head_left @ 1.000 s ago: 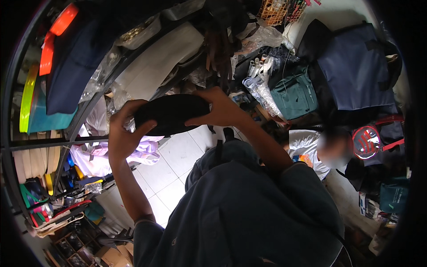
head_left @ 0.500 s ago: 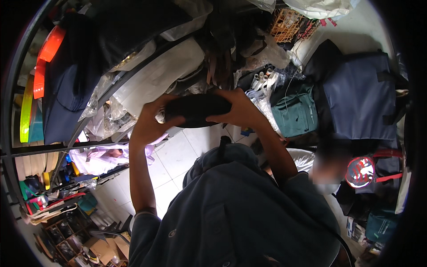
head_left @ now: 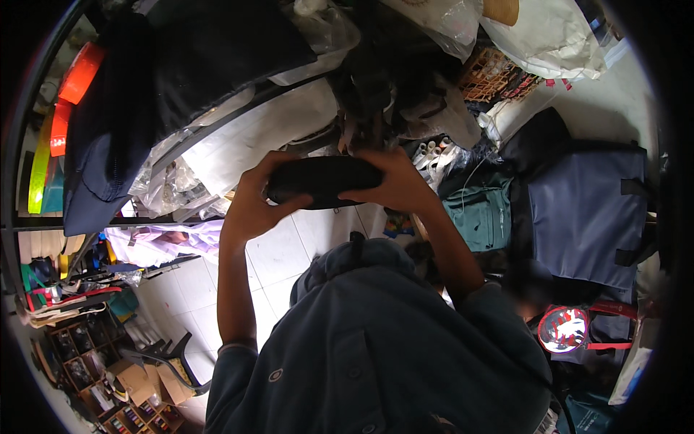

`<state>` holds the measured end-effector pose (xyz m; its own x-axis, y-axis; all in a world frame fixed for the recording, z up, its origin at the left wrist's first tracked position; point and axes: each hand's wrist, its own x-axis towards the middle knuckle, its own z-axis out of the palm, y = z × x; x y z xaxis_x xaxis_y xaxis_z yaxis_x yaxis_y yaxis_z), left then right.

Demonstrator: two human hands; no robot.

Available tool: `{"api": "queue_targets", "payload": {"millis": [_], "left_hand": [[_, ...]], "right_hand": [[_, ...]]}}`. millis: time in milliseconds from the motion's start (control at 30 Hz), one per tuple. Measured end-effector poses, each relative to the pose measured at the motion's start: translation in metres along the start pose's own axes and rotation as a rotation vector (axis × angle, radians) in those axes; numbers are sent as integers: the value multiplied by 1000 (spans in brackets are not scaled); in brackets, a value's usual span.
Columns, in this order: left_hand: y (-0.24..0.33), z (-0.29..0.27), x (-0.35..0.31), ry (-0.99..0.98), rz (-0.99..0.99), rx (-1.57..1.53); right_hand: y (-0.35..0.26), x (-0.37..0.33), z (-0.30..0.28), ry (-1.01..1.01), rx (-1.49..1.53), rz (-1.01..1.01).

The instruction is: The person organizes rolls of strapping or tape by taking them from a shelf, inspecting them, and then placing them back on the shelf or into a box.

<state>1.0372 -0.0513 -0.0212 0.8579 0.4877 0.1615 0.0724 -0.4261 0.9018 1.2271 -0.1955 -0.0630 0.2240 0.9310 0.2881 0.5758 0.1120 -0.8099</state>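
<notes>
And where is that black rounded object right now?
In the head view, the black object is just above the middle, held between the left hand and the right hand, with white floor tiles showing below it.

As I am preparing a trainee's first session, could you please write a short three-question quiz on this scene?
1. True or false: the left hand and right hand hold the black item between them.
2. In the picture, the bag just right of the right hand is: (a) yellow, (b) dark green, (c) white.
3. What covers the floor?

Key: 1. True. 2. (b). 3. Pale tiles.
</notes>
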Motion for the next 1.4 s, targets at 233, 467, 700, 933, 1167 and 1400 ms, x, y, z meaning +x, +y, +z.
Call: {"api": "queue_targets", "payload": {"millis": [233,467,700,933,1167,1400], "left_hand": [[4,-1,13,32,-13,98],[-17,18,1,300,28,-414],[15,17,20,19,160,-68],[20,36,25,175,-46,-178],[40,66,6,621,-125,-713],[51,28,-25,757,17,-593]], "right_hand": [[-10,15,-20,-49,238,192],[-11,-5,-8,164,427,221],[-16,-13,-35,61,-38,20],[-13,-39,-21,356,364,179],[-54,-26,30,987,336,80],[-79,-20,44,814,527,60]]}}
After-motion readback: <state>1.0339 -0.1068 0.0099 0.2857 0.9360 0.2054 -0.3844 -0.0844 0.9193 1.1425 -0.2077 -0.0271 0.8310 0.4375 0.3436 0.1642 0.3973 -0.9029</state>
